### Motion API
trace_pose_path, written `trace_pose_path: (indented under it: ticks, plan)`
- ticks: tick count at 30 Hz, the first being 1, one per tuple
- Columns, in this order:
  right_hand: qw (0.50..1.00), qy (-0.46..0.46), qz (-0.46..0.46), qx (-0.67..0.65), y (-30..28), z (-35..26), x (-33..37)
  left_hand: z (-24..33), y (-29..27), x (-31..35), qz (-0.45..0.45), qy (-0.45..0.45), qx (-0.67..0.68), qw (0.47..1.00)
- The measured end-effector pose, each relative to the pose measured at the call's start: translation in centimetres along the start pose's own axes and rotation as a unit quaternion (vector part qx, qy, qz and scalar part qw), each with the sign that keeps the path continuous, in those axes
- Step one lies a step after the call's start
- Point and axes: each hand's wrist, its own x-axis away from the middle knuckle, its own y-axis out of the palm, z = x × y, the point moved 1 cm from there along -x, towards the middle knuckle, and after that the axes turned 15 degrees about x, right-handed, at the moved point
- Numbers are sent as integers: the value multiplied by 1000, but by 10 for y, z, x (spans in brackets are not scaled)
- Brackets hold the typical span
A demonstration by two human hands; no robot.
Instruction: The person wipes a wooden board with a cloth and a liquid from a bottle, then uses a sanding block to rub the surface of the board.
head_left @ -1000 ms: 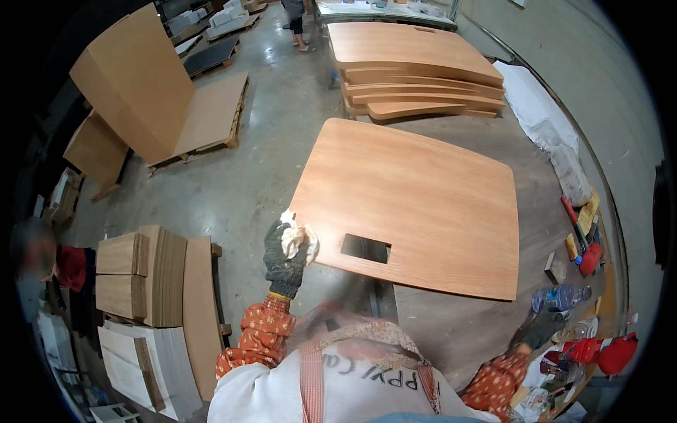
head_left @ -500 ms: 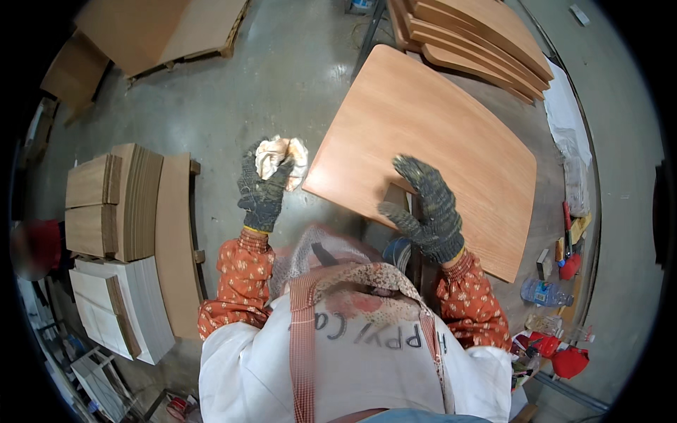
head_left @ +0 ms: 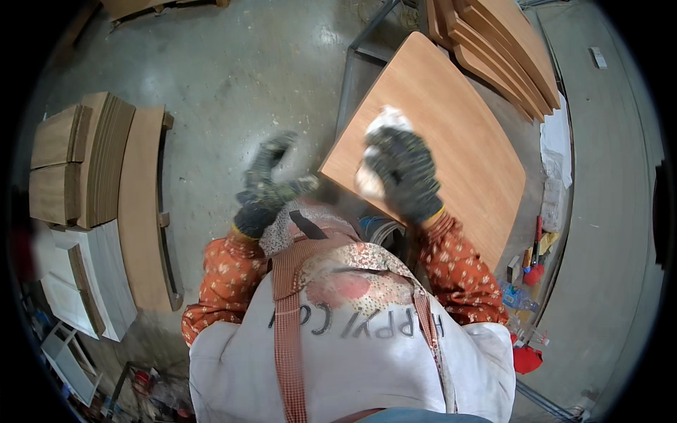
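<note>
A wood-grain panel (head_left: 469, 148) with rounded corners lies in front of me and to the right. On its left part, my right hand (head_left: 407, 169), in a dark knitted glove, is closed around a crumpled white rag (head_left: 389, 118). The rag shows above and below the glove, against the panel's surface. My left hand (head_left: 265, 185), gloved alike, is held over the floor left of the panel's near corner. Its thumb and fingers are spread, with nothing between them, and slightly blurred.
Curved wood-grain panels (head_left: 504, 53) are stacked at the far right. Brown boards (head_left: 99, 158) and white boards (head_left: 106, 275) stand piled at the left. A metal frame (head_left: 345, 88) shows beside the panel. A plastic bottle (head_left: 520, 299) and a red item (head_left: 527, 359) lie at the right.
The rag has passed from my left hand to my right, which now holds it on the panel. My left hand has opened. The view has shifted, with the left-hand piles farther left.
</note>
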Motion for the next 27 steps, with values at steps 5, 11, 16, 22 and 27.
trace_pose_path:
  ticks: [5, 11, 16, 22, 27]
  plan:
    - [891, 390, 19, -231, -15, 38, -45, -40, 34, 27, -98, -343, 254, 899]
    - [990, -95, -103, 12, 34, -17, -52, -52, 73, 17, -158, 14, -67, 985]
    - [991, -44, -50, 116, 49, 58, -105, -48, 72, 11, -97, -425, 201, 877]
    - [991, -71, -109, 35, 53, -18, -71, -21, 74, 4, -118, -435, 252, 856]
    - [992, -52, -104, 57, 52, 45, -88, -21, 79, 6, -123, -370, 282, 877]
